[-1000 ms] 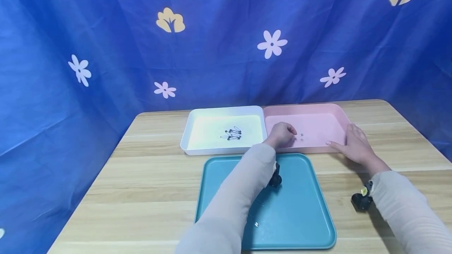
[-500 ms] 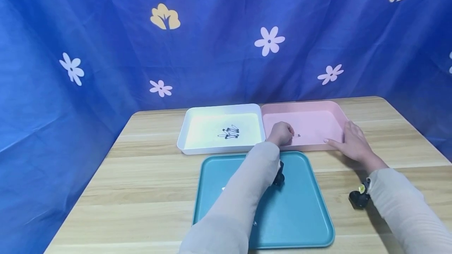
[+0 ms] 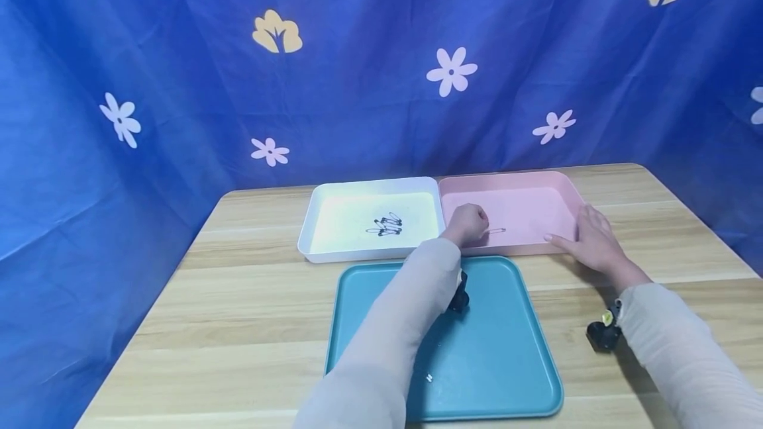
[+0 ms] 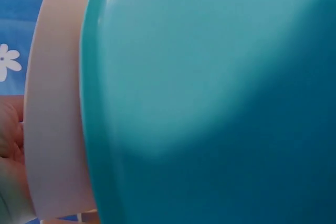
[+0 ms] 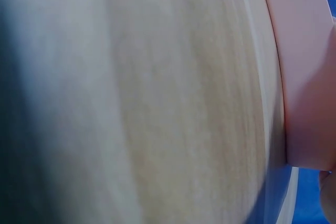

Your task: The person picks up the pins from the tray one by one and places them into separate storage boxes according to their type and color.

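In the head view, my left hand [image 3: 467,224] is inside the pink tray [image 3: 536,181] near its front left corner. Its fingers are curled and the fingertips pinch the left end of a pale safety pin [image 3: 497,230]. My right hand [image 3: 594,240] holds the same tray at its front right corner, the thumb at the front rim and the other fingers along the right side. Part of that hand shows beside the pink wall [image 5: 310,77] in the right wrist view. Several black safety pins [image 3: 384,224] lie bunched in the white tray [image 3: 322,217].
A teal tray [image 3: 507,409] lies in front, with a small pale item [image 3: 429,378] on it and the left forearm across it. The white and pink trays stand side by side on the wooden table [image 3: 238,303]. Behind hangs a blue flowered curtain [image 3: 357,98].
My left hand has drawn slightly left in the pink tray, showing more of the pale safety pin. The right hand keeps its place. The head view has shifted a little.
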Demonstrator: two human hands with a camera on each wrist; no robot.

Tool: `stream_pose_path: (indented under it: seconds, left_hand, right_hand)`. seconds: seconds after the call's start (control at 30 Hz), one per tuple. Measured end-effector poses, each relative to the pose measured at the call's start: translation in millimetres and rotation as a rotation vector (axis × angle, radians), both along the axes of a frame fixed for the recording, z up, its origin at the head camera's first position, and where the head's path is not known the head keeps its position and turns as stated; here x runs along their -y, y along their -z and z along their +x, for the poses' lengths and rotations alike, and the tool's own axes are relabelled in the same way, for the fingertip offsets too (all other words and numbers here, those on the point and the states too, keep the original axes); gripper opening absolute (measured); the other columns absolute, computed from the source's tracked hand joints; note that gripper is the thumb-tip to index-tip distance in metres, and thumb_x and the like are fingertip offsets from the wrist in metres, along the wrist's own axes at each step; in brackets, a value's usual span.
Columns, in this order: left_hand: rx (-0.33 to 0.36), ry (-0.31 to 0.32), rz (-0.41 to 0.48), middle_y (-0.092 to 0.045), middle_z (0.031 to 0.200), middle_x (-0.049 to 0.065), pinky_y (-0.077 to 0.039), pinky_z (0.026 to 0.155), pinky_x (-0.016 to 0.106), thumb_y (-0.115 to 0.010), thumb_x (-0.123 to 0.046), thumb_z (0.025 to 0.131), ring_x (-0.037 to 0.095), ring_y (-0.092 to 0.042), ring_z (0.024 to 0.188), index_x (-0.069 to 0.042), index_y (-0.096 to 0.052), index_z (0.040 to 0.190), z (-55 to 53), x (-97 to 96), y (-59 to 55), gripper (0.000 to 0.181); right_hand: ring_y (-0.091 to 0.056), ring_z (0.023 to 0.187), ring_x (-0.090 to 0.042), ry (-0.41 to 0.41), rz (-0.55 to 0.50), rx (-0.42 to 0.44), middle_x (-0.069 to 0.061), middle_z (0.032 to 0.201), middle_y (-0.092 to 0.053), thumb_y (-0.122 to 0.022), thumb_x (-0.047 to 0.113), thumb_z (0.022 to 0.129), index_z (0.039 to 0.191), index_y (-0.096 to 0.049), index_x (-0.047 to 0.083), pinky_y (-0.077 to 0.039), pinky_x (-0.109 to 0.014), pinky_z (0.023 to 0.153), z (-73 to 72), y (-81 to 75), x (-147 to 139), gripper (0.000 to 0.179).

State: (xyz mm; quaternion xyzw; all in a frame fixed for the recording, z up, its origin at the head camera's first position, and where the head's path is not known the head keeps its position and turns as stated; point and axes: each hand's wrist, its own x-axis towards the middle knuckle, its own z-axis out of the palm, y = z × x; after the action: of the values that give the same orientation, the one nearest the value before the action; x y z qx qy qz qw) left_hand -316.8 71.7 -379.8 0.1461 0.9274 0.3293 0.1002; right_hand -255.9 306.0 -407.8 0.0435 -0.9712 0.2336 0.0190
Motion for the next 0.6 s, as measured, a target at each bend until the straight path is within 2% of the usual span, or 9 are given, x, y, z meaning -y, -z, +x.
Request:
stream_pose_path:
  seconds: [0.1, 0.2, 0.3, 0.47, 0.6]
  left_hand:
    - [-0.007, 0.026, 0.047, -0.057, 0.067, -0.001, -0.039, 0.052, 0.017, -0.05, -0.009, 0.083, 0.011, -0.051, 0.06, -0.005, -0.063, 0.079, 2.7, 4.5, -3.4, 0.014]
    - [-0.014, 0.04, 0.078, -0.06, 0.072, 0.001, -0.041, 0.059, 0.016, -0.05, -0.013, 0.085, 0.01, -0.054, 0.063, -0.004, -0.064, 0.085, 5.2, 11.0, -6.3, 0.017]
    - [0.013, 0.046, 0.125, -0.061, 0.078, 0.004, -0.042, 0.063, 0.017, -0.048, -0.014, 0.087, 0.012, -0.058, 0.066, -0.003, -0.063, 0.09, 7.6, 16.8, -7.7, 0.019]
    - [0.058, 0.068, 0.179, -0.058, 0.077, 0.003, -0.043, 0.056, 0.019, -0.048, -0.016, 0.087, 0.013, -0.057, 0.062, -0.004, -0.061, 0.091, 12.7, 26.0, -10.2, 0.018]
    - [0.045, 0.101, 0.169, -0.058, 0.078, 0.001, -0.042, 0.058, 0.019, -0.05, -0.018, 0.087, 0.011, -0.052, 0.064, -0.004, -0.062, 0.092, 18.0, 34.8, -13.4, 0.019]
  right_hand:
    - [0.006, 0.123, -0.045, -0.002, 0.007, -0.008, -0.037, 0.132, 0.005, -0.045, 0.054, 0.081, 0.128, 0.006, -0.017, 0.004, -0.051, 0.098, 0.4, 1.1, 0, 0.099]
    - [0.005, 0.123, -0.044, -0.01, 0.011, -0.008, -0.037, 0.133, 0.005, -0.044, 0.054, 0.081, 0.128, 0.006, -0.017, 0.004, -0.051, 0.098, -1.1, 0.7, 2, 0.099]
    - [0.005, 0.123, -0.045, -0.013, 0.012, -0.006, -0.037, 0.132, 0.005, -0.044, 0.054, 0.081, 0.128, 0.006, -0.017, 0.003, -0.051, 0.098, -1.5, -0.3, 3, 0.099]
    - [0.005, 0.122, -0.045, -0.016, 0.024, -0.001, -0.037, 0.132, 0.006, -0.044, 0.052, 0.082, 0.127, 0.006, -0.018, 0.003, -0.051, 0.098, 0.5, -2.1, 3, 0.097]
    - [0.006, 0.123, -0.045, -0.013, 0.03, 0.011, -0.037, 0.132, 0.006, -0.043, 0.054, 0.082, 0.128, 0.006, -0.017, 0.003, -0.052, 0.098, 1.8, -2.9, 3, 0.098]
